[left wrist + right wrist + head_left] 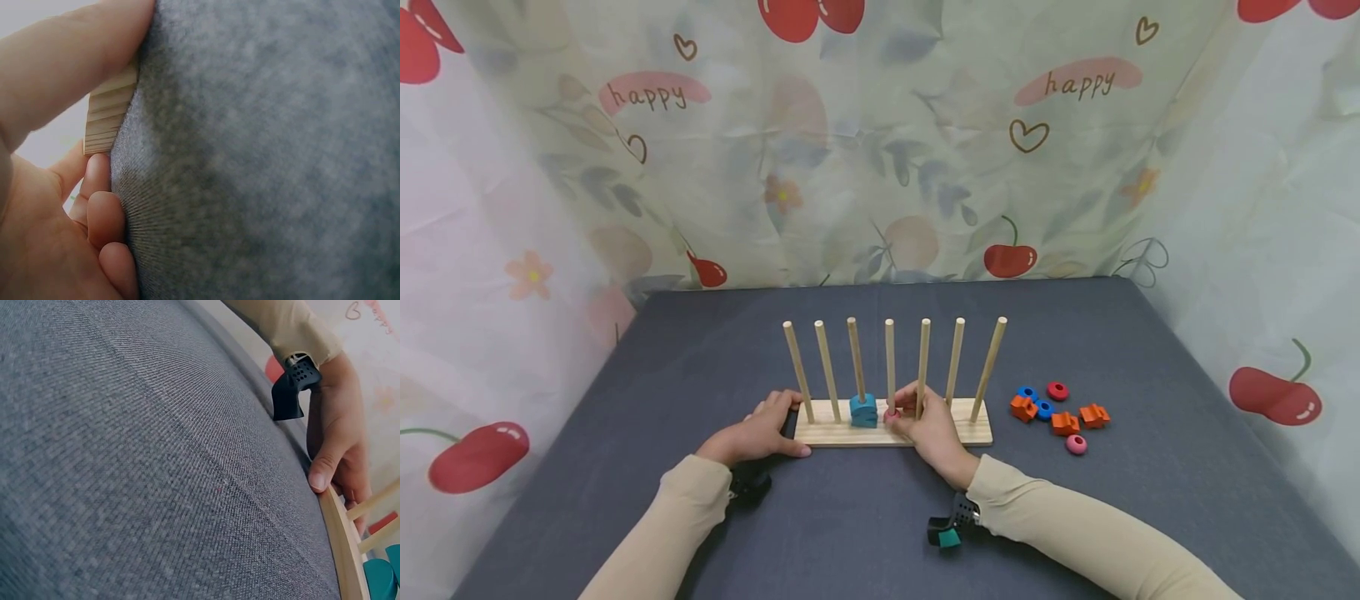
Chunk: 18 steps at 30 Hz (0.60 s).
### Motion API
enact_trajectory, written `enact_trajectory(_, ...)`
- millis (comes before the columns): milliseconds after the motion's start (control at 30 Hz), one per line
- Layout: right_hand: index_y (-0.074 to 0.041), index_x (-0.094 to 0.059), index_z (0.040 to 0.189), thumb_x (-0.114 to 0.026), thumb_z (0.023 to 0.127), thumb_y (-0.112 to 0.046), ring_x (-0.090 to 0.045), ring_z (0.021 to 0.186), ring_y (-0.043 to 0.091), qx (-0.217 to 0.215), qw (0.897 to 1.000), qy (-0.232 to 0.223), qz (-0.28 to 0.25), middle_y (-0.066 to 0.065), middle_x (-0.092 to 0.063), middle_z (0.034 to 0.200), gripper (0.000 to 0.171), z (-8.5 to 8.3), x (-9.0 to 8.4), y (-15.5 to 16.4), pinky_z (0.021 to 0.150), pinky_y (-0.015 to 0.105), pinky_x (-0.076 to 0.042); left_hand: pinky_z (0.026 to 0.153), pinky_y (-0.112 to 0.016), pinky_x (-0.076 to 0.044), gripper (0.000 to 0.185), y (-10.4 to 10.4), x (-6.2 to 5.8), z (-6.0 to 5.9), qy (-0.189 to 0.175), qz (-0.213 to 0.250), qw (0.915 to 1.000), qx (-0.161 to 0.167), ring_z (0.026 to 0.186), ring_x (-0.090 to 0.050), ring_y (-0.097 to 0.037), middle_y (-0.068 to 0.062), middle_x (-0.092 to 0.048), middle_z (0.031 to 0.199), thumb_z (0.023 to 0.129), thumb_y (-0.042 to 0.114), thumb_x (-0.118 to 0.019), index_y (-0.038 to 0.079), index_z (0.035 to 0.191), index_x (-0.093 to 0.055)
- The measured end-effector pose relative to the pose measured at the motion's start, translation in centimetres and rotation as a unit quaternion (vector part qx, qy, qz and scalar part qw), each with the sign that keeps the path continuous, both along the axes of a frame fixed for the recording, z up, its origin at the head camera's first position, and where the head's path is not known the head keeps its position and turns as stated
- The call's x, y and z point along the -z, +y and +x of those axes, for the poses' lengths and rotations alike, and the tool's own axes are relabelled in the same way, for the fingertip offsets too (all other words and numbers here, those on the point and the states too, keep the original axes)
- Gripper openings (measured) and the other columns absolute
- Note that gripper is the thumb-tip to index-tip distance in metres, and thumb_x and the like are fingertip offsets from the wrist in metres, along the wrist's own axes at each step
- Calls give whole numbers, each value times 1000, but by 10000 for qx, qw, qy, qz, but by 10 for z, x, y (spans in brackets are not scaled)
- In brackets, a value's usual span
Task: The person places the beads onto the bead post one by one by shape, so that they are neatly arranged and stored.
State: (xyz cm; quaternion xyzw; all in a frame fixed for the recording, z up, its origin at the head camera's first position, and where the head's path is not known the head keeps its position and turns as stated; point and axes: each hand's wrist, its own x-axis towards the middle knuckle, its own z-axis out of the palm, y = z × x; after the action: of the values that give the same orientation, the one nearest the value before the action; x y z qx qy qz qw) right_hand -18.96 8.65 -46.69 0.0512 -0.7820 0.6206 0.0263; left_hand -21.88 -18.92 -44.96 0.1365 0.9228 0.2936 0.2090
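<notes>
A light wooden board with several upright pegs [893, 432] lies on the dark cloth. My left hand [756, 429] grips its left end, thumb at the front edge and fingers behind; the left wrist view shows the thumb and curled fingers around the board's end [110, 115]. Teal blocks [863, 411] are stacked at the foot of the third peg from the left. At the base of the middle peg, my right hand [934, 429] pinches a small pink bead [891, 414], partly covered by the fingers. In the right wrist view, the right hand itself is out of sight.
To the right of the board lie loose orange blocks [1094, 416], blue rings [1044, 409], a red ring [1057, 391] and a pink bead [1077, 444]. A patterned curtain [880, 167] encloses the table's back and sides.
</notes>
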Motion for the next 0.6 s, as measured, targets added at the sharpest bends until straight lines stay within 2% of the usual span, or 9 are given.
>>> enact_trajectory(200, -4, -61, 101, -76, 75, 7, -62, 99, 26, -57, 9999, -21, 115, 11, -67, 101, 32, 0, -1, 1, 91, 44, -46, 97, -55, -29, 79, -1, 0, 0, 2, 22, 10000, -16, 117, -38, -31, -15, -39, 133, 76, 37, -81, 8, 136, -39)
enact_trajectory(300, -4, -59, 113, -78, 75, 3, -59, 112, 29, -233, 9993, -188, 201, 13, -64, 114, 43, 2, -4, 5, 100, 48, -41, 98, -55, -29, 79, -1, 1, -1, -20, 23, 10000, -33, 117, -38, -31, -15, -39, 134, 77, 38, -81, 9, 136, -39)
enact_trajectory(400, -3, -52, 129, -81, 76, -4, -53, 123, 31, -540, 9963, -311, 594, 13, -59, 128, 60, 6, -8, 14, 104, 49, -36, 98, -54, -29, 78, -1, 2, -1, -34, 26, 10000, -42, 117, -38, -30, -14, -39, 133, 77, 37, -81, 9, 136, -39)
enact_trajectory(467, -1, -46, 137, -82, 76, -7, -50, 128, 32, -797, 9911, -358, 1005, 16, -55, 136, 71, 10, -13, 21, 106, 49, -35, 98, -54, -30, 77, 0, 2, -1, -25, 24, 10000, -42, 116, -39, -30, -14, -39, 133, 77, 37, -81, 9, 136, -40)
enact_trajectory(600, 5, -32, 146, -82, 78, -15, -45, 133, 35, -1301, 9725, -551, 1854, 22, -46, 143, 86, 20, -24, 39, 107, 49, -35, 97, -54, -30, 77, 0, 1, 0, -14, 31, 10000, -47, 115, -39, -30, -14, -39, 132, 77, 37, -81, 9, 136, -40)
